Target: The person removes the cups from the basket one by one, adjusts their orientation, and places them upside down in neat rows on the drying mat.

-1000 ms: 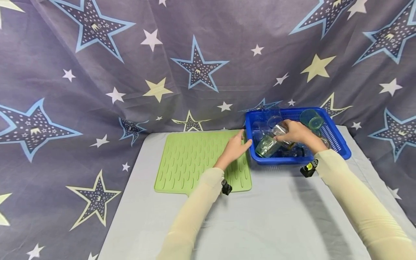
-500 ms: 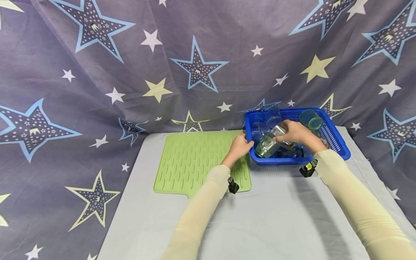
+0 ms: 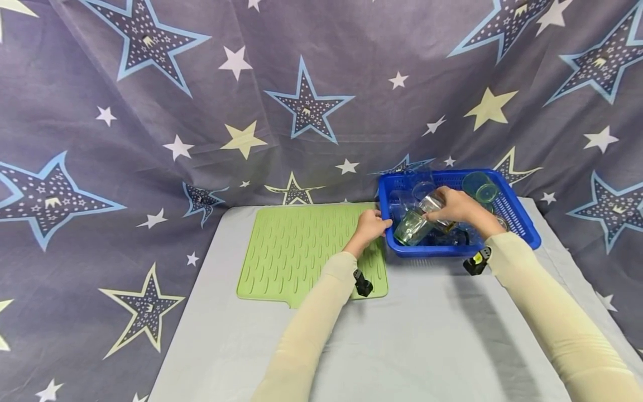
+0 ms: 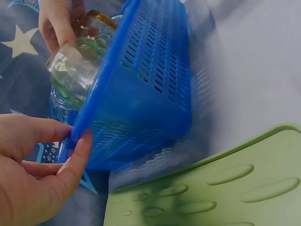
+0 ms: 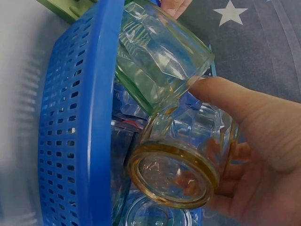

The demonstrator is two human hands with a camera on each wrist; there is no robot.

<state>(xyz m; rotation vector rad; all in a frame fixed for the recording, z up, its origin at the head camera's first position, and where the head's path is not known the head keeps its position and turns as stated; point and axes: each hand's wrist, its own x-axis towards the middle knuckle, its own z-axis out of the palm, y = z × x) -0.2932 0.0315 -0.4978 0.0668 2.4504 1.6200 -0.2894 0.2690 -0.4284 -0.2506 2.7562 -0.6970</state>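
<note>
At three o'clock in head view: holding brown-edged glass in blue basket with right hand, pinching rim with left hand. Seems just begun: can see more glasses in basket, no glass on green mat at basket's nine o'clock.

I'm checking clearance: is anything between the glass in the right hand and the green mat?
Yes: the greenish glass beside it, then the blue basket's wall nearest the mat, with the left hand pinching its rim.

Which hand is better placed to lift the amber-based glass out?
Likely the right hand: it holds the amber-based glass, while the left hand pinches the blue basket's rim.
</note>
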